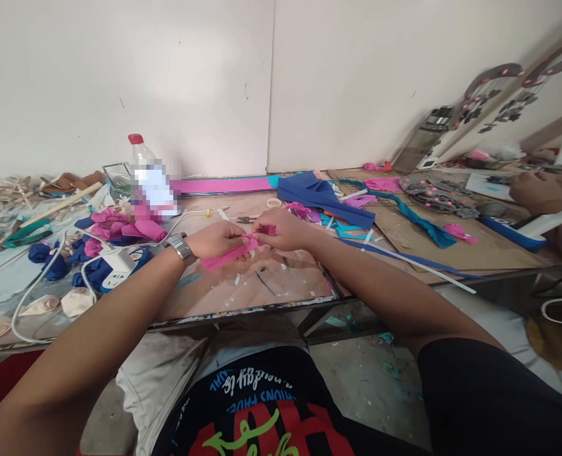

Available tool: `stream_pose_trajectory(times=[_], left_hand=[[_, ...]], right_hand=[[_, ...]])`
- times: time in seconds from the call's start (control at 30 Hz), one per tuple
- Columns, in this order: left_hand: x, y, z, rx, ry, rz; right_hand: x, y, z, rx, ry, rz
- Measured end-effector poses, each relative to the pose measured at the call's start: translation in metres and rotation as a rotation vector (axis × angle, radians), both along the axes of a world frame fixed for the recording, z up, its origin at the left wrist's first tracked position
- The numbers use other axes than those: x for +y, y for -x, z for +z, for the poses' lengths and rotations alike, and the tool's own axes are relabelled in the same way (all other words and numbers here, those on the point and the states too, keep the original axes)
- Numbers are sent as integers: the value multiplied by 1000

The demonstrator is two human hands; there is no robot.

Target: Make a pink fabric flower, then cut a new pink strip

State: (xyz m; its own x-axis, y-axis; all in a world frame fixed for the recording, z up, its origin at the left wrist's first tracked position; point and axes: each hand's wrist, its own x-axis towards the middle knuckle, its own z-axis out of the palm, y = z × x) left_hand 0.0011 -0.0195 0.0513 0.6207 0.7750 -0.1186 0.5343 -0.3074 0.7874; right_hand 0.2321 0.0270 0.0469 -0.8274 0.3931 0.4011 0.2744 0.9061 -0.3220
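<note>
Both my hands meet over the middle of the glass-topped table (242,307). My left hand (217,239), with a metal watch on its wrist, pinches one end of a pink foam strip (226,255). My right hand (283,229) grips the same strip at its upper end, fingers closed on it. The strip slants down to the left between the two hands, just above the table top.
Pink and blue foam roses (114,228) and a white power strip (119,266) with a cable lie at left. A plastic bottle (142,171) stands behind. Blue foam sheets (323,196) and scraps lie at right. Another person's hand (537,190) rests far right.
</note>
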Motion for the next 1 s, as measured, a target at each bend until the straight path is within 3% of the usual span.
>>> stream_pose_trajectory(times=[0.27,0.5,0.77,1.0], left_hand=[[2,0,-3,-19,-9,5],[2,1,-2,-124,166,12],[-1,-2,3,-325,384,162],[2,1,0,-241,248,128]], right_hand=[[2,3,-5,32,2,19],[3,2,-7,88,-96,35],[4,4,-8,131,-203,47],[3,4,-8,124,-144,0]])
